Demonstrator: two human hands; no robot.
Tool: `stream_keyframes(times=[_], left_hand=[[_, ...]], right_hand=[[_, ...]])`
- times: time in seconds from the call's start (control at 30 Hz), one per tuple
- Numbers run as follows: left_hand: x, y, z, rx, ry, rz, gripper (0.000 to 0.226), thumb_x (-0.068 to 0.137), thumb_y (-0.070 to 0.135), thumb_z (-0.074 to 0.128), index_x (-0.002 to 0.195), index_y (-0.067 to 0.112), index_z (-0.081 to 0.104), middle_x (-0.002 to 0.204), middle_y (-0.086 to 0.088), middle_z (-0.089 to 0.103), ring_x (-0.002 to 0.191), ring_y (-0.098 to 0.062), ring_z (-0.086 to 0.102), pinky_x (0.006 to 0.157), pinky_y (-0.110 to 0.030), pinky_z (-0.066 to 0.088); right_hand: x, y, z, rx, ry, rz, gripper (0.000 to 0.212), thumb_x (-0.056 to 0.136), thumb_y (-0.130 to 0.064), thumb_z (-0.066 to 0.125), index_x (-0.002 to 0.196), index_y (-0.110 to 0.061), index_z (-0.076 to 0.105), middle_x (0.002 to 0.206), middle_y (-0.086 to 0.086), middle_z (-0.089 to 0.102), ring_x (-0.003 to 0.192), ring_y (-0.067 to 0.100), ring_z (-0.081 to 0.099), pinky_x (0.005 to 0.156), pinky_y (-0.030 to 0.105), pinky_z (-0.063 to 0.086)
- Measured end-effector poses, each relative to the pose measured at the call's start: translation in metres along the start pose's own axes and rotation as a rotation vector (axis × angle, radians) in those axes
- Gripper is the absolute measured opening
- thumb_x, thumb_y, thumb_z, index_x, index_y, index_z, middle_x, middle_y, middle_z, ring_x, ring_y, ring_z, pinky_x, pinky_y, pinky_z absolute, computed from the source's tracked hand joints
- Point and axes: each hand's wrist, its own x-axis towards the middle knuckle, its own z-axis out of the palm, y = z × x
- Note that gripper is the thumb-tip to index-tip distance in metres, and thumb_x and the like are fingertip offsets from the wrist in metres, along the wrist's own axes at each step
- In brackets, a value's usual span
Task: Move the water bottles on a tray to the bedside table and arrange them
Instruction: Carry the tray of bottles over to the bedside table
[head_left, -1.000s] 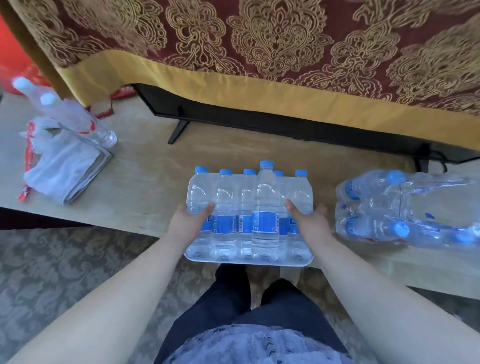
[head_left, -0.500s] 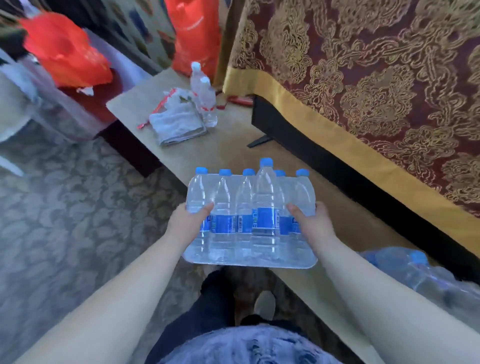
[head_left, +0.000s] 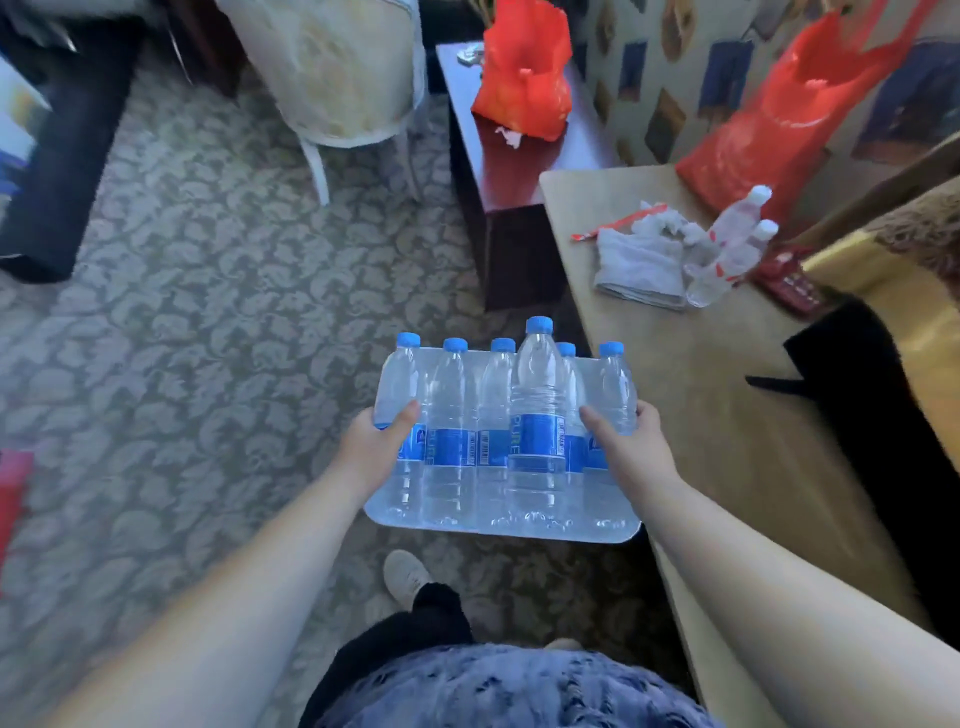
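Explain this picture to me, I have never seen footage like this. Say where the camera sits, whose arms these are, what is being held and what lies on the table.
No machine here: a camera worn on a person's head looks down at their own bare arms. The left hand and right hand grip a white tray of blue-capped water bottles, held above the carpet. On the beige table are a folded cloth and two white-capped bottles.
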Motion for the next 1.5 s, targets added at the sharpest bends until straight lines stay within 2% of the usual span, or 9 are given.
stream_keyframes(times=[0.3,0.47,0.63,0.93,1.1,1.17,1.27,1.37,1.5], left_hand=[[0.037,-0.027,-0.192,-0.138,0.307,-0.060,0.040,0.063,0.082,0.058,0.080,0.050,0.072,0.072,0.016,0.074,0.063,-0.003,0.069,0.053,-0.021,0.048],[0.046,-0.039,-0.286,-0.200,0.461,-0.114,0.037,0.065,0.082,0.057,0.080,0.051,0.072,0.070,0.015,0.073,0.068,-0.010,0.070,0.060,-0.027,0.050],[0.056,-0.054,-0.361,-0.240,0.658,-0.202,0.052,0.071,0.077,0.060,0.073,0.026,0.074,0.062,0.008,0.070,0.062,-0.011,0.068,0.053,-0.024,0.044],[0.122,-0.065,-0.496,-0.347,0.902,-0.342,0.057,0.076,0.073,0.065,0.060,0.018,0.059,0.057,0.003,0.056,0.052,-0.016,0.054,0.048,-0.027,0.037],[0.164,-0.050,-0.581,-0.361,1.026,-0.352,0.043,0.082,0.067,0.064,0.075,0.025,0.060,0.077,0.009,0.060,0.070,-0.007,0.057,0.056,-0.023,0.035],[0.177,-0.050,-0.609,-0.394,1.064,-0.345,0.047,0.086,0.062,0.064,0.102,0.018,0.068,0.099,0.008,0.063,0.092,-0.017,0.062,0.074,-0.027,0.041],[0.193,-0.054,-0.652,-0.434,1.103,-0.336,0.063,0.091,0.056,0.063,0.136,0.013,0.058,0.127,0.001,0.059,0.122,-0.024,0.055,0.095,-0.032,0.040],[0.207,-0.071,-0.699,-0.457,1.103,-0.384,0.064,0.089,0.061,0.062,0.127,0.011,0.064,0.123,-0.013,0.067,0.116,-0.033,0.061,0.092,-0.038,0.045],[0.228,-0.099,-0.774,-0.527,1.072,-0.404,0.072,0.085,0.068,0.061,0.132,0.013,0.062,0.124,-0.012,0.067,0.112,-0.031,0.063,0.094,-0.039,0.050]], right_hand=[[0.003,-0.134,0.200,-0.123,-0.225,-0.181,0.067,0.071,-0.070,0.069,0.126,-0.038,0.046,0.105,-0.013,0.065,0.089,0.010,0.066,0.061,0.029,0.049],[-0.007,-0.198,0.300,-0.196,-0.331,-0.292,0.063,0.072,-0.069,0.069,0.122,-0.037,0.048,0.101,-0.016,0.065,0.086,0.008,0.065,0.060,0.027,0.047],[-0.011,-0.258,0.400,-0.296,-0.422,-0.393,0.061,0.071,-0.071,0.067,0.118,-0.036,0.051,0.096,-0.016,0.066,0.083,0.007,0.064,0.058,0.025,0.044],[0.000,-0.377,0.597,-0.424,-0.624,-0.531,0.062,0.070,-0.072,0.068,0.115,-0.033,0.050,0.092,-0.018,0.062,0.080,0.002,0.058,0.061,0.027,0.042],[0.000,-0.459,0.715,-0.504,-0.718,-0.603,0.062,0.072,-0.071,0.068,0.116,-0.030,0.050,0.089,-0.019,0.058,0.076,0.001,0.054,0.060,0.026,0.039],[-0.005,-0.486,0.757,-0.539,-0.748,-0.624,0.062,0.073,-0.072,0.067,0.117,-0.032,0.048,0.086,-0.021,0.054,0.072,-0.002,0.050,0.057,0.024,0.036],[-0.016,-0.518,0.816,-0.581,-0.789,-0.648,0.065,0.073,-0.071,0.067,0.120,-0.030,0.050,0.086,-0.017,0.056,0.073,0.002,0.053,0.063,0.028,0.040],[-0.028,-0.536,0.874,-0.639,-0.809,-0.660,0.070,0.072,-0.072,0.067,0.123,-0.028,0.050,0.086,-0.013,0.057,0.076,0.013,0.058,0.068,0.031,0.044],[-0.052,-0.556,0.958,-0.652,-0.837,-0.678,0.075,0.071,-0.074,0.066,0.128,-0.028,0.048,0.085,-0.015,0.055,0.072,0.005,0.054,0.055,0.025,0.038]])
